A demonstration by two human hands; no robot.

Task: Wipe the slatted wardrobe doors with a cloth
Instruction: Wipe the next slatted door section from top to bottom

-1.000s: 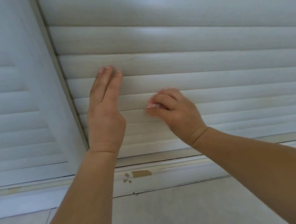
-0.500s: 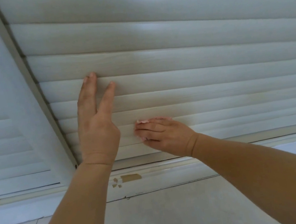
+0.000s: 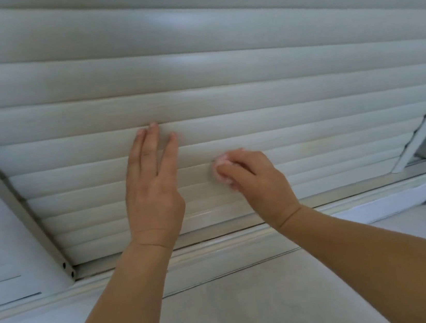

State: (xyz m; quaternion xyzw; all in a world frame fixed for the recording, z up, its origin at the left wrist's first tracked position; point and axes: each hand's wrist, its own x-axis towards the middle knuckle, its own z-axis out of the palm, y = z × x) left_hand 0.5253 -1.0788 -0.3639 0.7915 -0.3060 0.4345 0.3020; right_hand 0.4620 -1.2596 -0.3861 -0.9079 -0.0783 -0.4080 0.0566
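Wardrobe door (image 3: 252,96) wiping is seemingly midway: right hand (image 3: 260,179) is gripping a pink cloth (image 3: 220,164) on low slats, left hand (image 3: 153,188) pressing flat.

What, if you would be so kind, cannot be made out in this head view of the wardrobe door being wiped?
- Cloth: mostly hidden by the right hand; only a pale pink bit shows, so its size is unclear.
- Slatted door: its top is cut off by the upper edge of the picture.
- Left hand: its palm faces the slats, so the contact there is unseen.

White slatted door (image 3: 252,96), pale pink cloth (image 3: 222,169), grey-white floor (image 3: 252,305).
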